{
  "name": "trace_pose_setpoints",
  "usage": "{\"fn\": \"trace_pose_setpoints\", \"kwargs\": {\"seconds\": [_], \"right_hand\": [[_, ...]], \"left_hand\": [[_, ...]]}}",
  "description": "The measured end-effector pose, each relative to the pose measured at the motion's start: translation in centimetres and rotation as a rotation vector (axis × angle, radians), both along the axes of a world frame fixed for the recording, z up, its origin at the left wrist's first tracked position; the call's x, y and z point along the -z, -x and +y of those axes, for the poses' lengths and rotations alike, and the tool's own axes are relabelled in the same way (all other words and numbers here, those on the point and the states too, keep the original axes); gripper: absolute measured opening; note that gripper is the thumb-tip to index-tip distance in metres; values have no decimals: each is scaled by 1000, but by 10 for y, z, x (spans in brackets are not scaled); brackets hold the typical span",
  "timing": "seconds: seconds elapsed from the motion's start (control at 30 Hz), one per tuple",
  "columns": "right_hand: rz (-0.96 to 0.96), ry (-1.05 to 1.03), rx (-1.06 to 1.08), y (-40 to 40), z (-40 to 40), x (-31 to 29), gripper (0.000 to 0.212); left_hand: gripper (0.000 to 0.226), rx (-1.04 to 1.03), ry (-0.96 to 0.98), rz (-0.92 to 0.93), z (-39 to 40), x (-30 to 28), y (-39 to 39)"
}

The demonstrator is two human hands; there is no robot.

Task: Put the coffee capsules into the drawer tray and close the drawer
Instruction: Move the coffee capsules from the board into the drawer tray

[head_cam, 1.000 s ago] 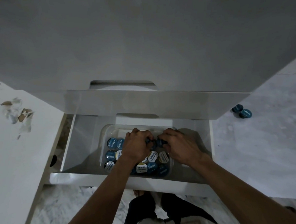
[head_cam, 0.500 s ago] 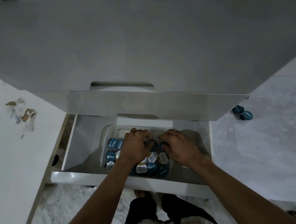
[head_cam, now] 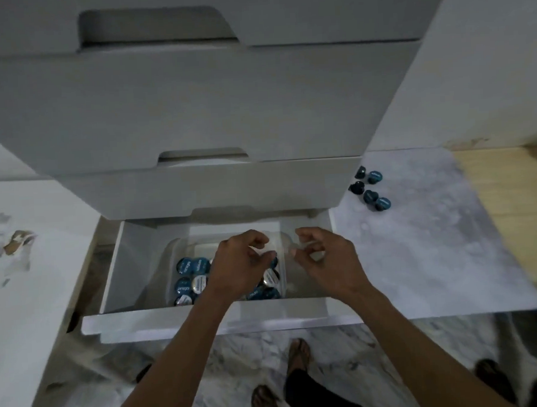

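A person's left hand (head_cam: 244, 267) and right hand (head_cam: 324, 259) hover above the clear tray (head_cam: 173, 255) in the open bottom drawer (head_cam: 205, 323), fingers loosely curled and holding nothing, with blue-topped coffee capsules (head_cam: 190, 276) packed in the tray beneath the left hand. Five more capsules (head_cam: 370, 188) lie on the marble floor (head_cam: 418, 242) to the right of the drawer, well apart from the tray. Judged from here, the best next step is gathering those strays and setting them flat into the tray's bare back part before pushing the drawer front squarely

Drawer (head_cam: 205, 321) open; capsules (head_cam: 191, 274) in clear tray (head_cam: 170, 255); left hand (head_cam: 241, 267), right hand (head_cam: 326, 259) loosely curled above, holding nothing.
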State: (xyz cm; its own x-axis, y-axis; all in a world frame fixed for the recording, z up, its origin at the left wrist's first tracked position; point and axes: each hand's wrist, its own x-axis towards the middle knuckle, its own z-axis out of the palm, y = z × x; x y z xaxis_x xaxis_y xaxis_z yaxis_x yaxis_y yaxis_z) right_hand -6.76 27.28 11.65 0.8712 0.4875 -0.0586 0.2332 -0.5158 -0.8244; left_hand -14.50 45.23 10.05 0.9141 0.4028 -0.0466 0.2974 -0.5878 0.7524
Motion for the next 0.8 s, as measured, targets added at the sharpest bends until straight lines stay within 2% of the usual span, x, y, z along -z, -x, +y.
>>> {"fn": "trace_pose_setpoints", "kwargs": {"seconds": [0.2, 0.43, 0.6, 0.8], "right_hand": [[7, -68, 148, 1, -62, -23, 41], [-9, -87, 310, -60, -165, -37, 41], [-7, -106, 324, -139, -232, -26, 37], [43, -31, 199, -219, -268, 4, 37]], "left_hand": [[28, 119, 65, -57, -61, -25, -21], [33, 209, 133, -76, -143, -44, -85], [29, 139, 131, -48, -200, -30, -149], [25, -20, 30, 50, -236, 8, -205]]}}
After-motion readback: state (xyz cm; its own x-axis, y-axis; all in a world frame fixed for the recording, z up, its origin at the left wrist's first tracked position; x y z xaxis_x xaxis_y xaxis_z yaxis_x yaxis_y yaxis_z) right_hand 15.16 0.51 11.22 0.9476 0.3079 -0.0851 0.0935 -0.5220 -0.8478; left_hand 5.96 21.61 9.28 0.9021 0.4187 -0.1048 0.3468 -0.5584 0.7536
